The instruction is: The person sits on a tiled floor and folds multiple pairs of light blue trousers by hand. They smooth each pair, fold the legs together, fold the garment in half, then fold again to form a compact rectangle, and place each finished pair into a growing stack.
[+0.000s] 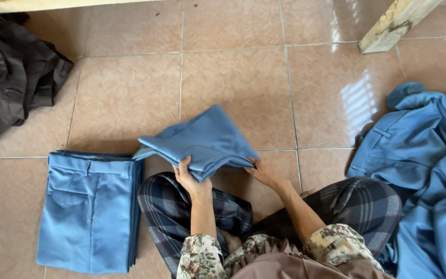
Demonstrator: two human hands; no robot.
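Note:
I sit cross-legged on a tiled floor in dark plaid trousers. Both hands hold a folded pair of blue trousers [202,139] just above the floor in front of my knees. My left hand [189,178] grips its near edge, thumb on top. My right hand [263,171] holds the near right corner, fingers under the cloth. A neat stack of folded blue trousers [90,209] lies on the floor to the left of my left knee.
A loose heap of unfolded blue garments [424,170] lies at my right. Dark grey clothes [11,77] are piled at the far left. A pale wooden leg [393,23] stands at the top right. Pinkish floor tiles [233,77] stretch ahead.

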